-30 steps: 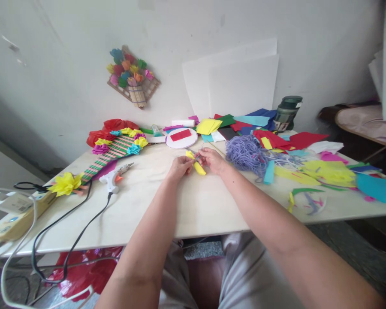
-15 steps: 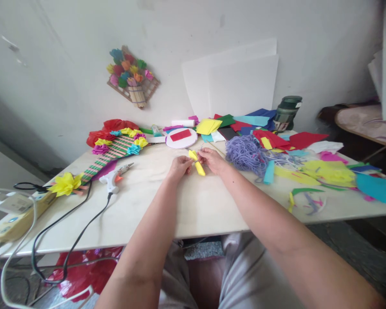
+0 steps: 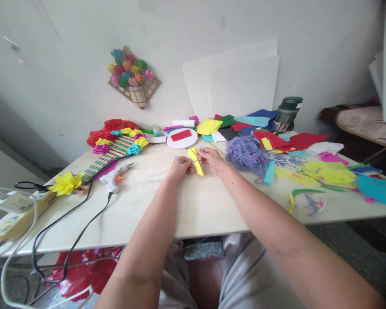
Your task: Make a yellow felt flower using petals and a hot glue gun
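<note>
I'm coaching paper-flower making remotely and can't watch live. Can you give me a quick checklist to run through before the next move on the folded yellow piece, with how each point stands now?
1. Both hands on the piece: ok. The left hand and right hand pinch the yellow folded paper at its middle.
2. Piece lifted off the table: cannot tell; it sits just above or on the surface.
3. Something tied round the middle: cannot tell; too small to see.
4. Purple yarn in reach: ok, it lies just beside the right hand.
5. Glue gun out of the way: ok, it lies apart, on the left-hand side.
6. Bare work surface in front: ok.
</note>
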Tool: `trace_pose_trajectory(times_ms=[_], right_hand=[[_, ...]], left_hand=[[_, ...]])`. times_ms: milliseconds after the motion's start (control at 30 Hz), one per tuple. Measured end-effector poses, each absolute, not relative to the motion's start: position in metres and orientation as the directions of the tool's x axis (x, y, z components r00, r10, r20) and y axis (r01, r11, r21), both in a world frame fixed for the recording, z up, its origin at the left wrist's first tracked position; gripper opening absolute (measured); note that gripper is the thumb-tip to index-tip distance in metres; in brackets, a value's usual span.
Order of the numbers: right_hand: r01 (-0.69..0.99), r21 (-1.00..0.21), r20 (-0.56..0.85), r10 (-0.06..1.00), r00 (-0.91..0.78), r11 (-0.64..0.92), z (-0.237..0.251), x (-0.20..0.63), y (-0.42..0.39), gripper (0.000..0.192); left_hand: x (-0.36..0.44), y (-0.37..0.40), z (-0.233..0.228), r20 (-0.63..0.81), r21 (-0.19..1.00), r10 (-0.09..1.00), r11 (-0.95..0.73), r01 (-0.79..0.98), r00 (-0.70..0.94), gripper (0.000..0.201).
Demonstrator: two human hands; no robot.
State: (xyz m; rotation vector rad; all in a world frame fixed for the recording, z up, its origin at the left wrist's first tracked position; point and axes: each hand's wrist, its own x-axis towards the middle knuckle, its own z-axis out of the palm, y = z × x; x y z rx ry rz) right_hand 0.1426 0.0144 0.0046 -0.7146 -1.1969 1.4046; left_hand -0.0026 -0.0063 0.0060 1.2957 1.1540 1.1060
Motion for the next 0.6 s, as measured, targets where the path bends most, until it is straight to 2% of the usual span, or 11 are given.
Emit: trace_pose_trajectory(times_ms=[167, 267, 467, 600], right_hand=[[-0.282, -0.945, 0.220, 0.959, -0.177, 0.164, 0.008, 0.141, 0.013, 0.034], [-0.244, -0.948, 0.244, 0.959, -0.147, 0.204, 0.010, 0.141, 0.011, 0.031], [-0.193, -0.950, 0.275, 0.951, -0.139, 0.246, 0.010, 0.143, 0.011, 0.026], [-0.173, -0.949, 0.287, 0.949, -0.131, 0.263, 0.009, 0.143, 0.013, 0.021]], left_hand=[[-0.002, -0.008, 0.008, 0.008, 1.000, 0.994, -0.011, 0.029, 0.109, 0.019], [-0.002, -0.011, 0.012, -0.045, 0.999, 0.990, 0.046, -0.002, 0.132, 0.021], [-0.005, -0.016, 0.017, -0.038, 0.989, 0.992, 0.021, 0.144, 0.121, 0.017], [-0.005, -0.016, 0.016, -0.031, 0.987, 0.989, 0.006, 0.162, 0.146, 0.015]])
